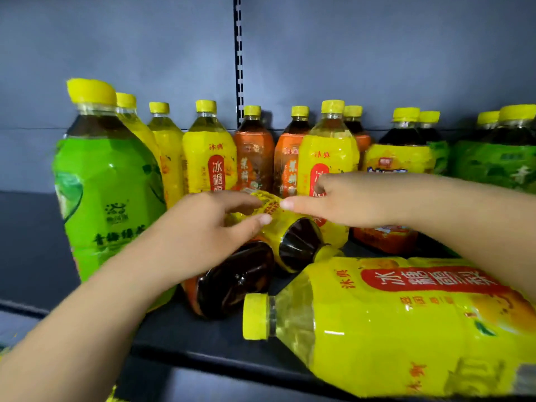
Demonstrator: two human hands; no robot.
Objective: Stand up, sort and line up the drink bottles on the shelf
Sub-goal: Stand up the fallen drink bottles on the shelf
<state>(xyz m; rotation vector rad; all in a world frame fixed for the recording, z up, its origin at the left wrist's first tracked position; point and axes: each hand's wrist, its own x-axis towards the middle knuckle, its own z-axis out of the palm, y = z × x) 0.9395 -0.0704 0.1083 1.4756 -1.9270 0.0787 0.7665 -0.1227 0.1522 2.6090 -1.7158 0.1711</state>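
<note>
Three bottles lie on their sides on the dark shelf. A dark-tea bottle with a yellow label lies in the middle, cap toward me. My left hand rests on it with fingers spread, and my right hand touches its far end with the fingertips. Below my left hand lies an orange-labelled dark bottle. A big yellow bottle lies at the front right, cap pointing left. Neither hand has closed around a bottle.
A tall green-labelled bottle stands at the front left. Behind stand rows of yellow, orange and green bottles against the grey back wall. A slotted upright splits the wall. The shelf's front edge runs along the bottom.
</note>
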